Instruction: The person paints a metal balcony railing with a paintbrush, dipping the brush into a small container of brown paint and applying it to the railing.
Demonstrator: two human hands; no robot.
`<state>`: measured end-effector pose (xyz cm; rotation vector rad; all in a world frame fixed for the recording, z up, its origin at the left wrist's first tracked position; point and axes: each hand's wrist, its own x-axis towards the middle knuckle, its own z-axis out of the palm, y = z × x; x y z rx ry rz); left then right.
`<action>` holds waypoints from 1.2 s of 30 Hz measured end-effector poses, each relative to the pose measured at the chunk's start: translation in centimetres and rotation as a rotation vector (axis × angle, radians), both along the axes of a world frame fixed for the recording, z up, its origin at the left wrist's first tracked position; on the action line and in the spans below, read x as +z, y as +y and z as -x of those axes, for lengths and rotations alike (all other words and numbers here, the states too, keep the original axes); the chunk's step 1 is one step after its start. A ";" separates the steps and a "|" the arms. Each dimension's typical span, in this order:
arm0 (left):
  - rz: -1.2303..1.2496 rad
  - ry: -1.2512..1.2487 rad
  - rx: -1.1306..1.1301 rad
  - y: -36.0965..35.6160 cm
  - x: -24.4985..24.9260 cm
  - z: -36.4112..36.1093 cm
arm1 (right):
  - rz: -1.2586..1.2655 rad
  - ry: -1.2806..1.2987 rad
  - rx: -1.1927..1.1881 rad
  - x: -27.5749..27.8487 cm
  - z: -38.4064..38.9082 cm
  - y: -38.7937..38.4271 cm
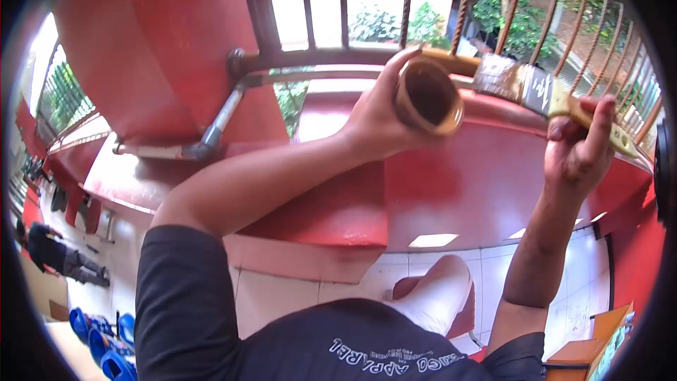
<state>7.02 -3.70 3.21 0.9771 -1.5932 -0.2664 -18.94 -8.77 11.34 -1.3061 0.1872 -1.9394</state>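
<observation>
My left hand [384, 114] is wrapped round a brown cup-like container [428, 97], its open mouth tilted toward the camera; what lies inside is too dark to make out. To the right, my right hand [580, 142] grips the pale yellow handle of a wide paintbrush [515, 85]. The brush points left, its bristles whitish and brown, close to the lower rail [352, 56] of the metal railing. Whether the bristles touch the rail I cannot tell. Twisted metal bars [462, 7] rise behind both hands.
A red pillar [162, 42] stands at the left, with a grey pipe [222, 120] beside it. Below my hands is a red ledge [317, 219]. Another person [60, 254] is at the far left, near blue slippers [102, 346]. A wooden piece [592, 342] sits at the lower right.
</observation>
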 end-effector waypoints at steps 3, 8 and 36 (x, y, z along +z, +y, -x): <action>0.082 -0.111 -0.047 2.6 0.2 -1.3 | 0.088 0.076 0.046 -0.4 0.5 2.3; 0.271 -0.290 -0.037 4.6 0.1 -2.2 | 0.239 0.349 0.002 -1.4 -1.2 7.0; 0.486 -0.402 0.119 2.5 -0.6 -1.6 | 0.034 0.390 -0.031 -2.8 -6.2 8.5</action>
